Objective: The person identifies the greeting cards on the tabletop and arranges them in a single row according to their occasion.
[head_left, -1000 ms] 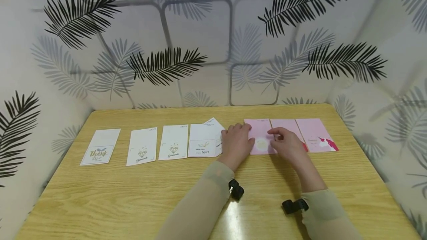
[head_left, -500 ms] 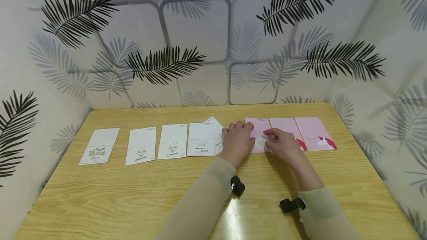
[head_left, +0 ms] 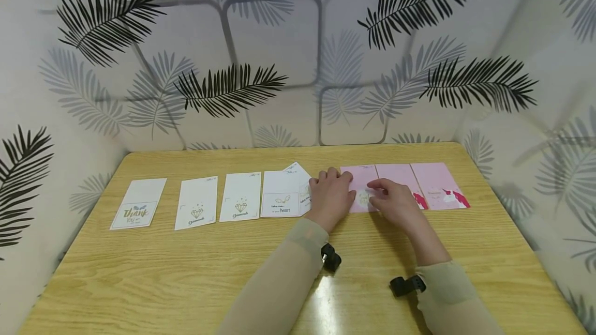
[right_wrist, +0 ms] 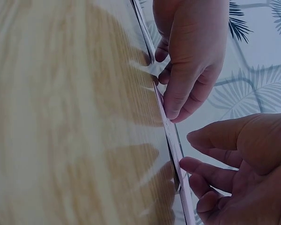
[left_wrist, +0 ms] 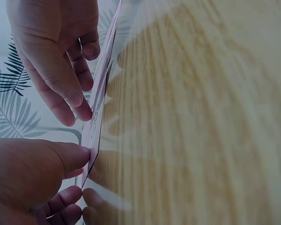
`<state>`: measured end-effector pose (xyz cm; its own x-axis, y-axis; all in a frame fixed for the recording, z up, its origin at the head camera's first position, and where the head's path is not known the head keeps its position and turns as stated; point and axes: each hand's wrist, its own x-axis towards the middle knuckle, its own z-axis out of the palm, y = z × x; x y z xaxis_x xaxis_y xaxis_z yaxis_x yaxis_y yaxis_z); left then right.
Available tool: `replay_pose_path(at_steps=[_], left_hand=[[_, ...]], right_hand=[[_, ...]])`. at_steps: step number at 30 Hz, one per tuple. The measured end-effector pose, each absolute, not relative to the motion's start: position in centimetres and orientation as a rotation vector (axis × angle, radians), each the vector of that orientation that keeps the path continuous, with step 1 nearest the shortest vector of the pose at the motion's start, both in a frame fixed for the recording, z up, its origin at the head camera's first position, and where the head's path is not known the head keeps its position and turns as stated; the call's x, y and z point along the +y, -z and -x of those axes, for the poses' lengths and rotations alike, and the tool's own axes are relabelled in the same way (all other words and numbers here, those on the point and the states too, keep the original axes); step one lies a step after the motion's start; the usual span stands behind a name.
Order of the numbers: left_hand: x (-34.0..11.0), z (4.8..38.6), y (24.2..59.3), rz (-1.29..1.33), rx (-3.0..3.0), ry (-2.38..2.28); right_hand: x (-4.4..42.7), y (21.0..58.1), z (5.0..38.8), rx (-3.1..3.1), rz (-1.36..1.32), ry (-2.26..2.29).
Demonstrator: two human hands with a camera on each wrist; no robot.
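Observation:
A pink card with gold print (head_left: 362, 173) lies between the two hands on the table. The left hand (head_left: 331, 198) is spread over the card's left edge; in the left wrist view its thumb (left_wrist: 72, 155) touches the card's near face. Above the card's right side is the right hand (head_left: 396, 206), fingers bent loosely with thumb and index apart, gripping nothing. In the right wrist view a fingertip of the right hand (right_wrist: 243, 164) meets or nearly meets the card (right_wrist: 172, 140). Two pink cards with red-and-white unicorns, one partly covered (head_left: 396, 173), the other whole (head_left: 430, 176), lie to the right.
Left of the hands, white cards lie in a row: a "Thank you" card (head_left: 139, 203), two diamond cards (head_left: 197, 201) (head_left: 241, 195), and a winged "heart" card (head_left: 281, 190) overlapping a tilted one (head_left: 303, 182). Behind the wooden table (head_left: 186, 283) hangs leaf-patterned cloth (head_left: 279, 112).
The right hand has shifted slightly left over the pink card, and the card's pale glare has given way to legible gold print. The left hand stays at the card's left edge.

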<state>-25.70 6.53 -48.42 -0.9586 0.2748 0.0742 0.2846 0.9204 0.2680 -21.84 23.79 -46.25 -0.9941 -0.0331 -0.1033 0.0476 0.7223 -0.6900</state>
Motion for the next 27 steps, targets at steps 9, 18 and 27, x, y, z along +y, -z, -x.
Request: replay_pose_path(at_steps=[9, 18, 27], left_hand=[[5.5, 25.8, 48.5, 0.425, -3.034, 0.537], [2.5, 24.9, 48.1, 0.323, -2.989, 0.578], [-2.6, 23.7, 47.3, 0.2, -2.939, 0.639]], right_hand=[[23.2, 46.1, 21.8, 2.805, -0.036, 1.155], [22.6, 45.7, 21.6, 2.834, -0.002, 1.206], [21.1, 44.7, 21.4, 2.825, 0.105, 1.28]])
